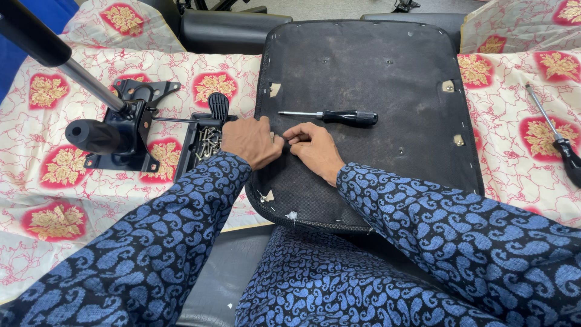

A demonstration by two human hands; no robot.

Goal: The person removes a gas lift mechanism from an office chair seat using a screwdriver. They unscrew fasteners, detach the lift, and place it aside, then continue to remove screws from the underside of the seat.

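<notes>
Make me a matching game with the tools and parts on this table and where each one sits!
Things:
1. black-handled screwdriver
2. second screwdriver
3. screws
4. both hands (left hand, right hand)

Places:
A. in a black tray
B. on the flowered cloth, far right
C. on the seat underside, just beyond the hands
D. together at the seat's left side

Pairs: 1-C, 2-B, 3-A, 4-D

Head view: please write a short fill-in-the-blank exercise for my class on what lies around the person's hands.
1. Both hands, left hand and right hand, rest on the black ____ of a chair, turned underside up.
2. The screwdriver just beyond the hands has a ____ handle.
3. The loose screws lie in a tray to the ____ of the hands.
4. A second screwdriver lies on the patterned ____ at the right.

Missing words: seat; black; left; cloth
</notes>
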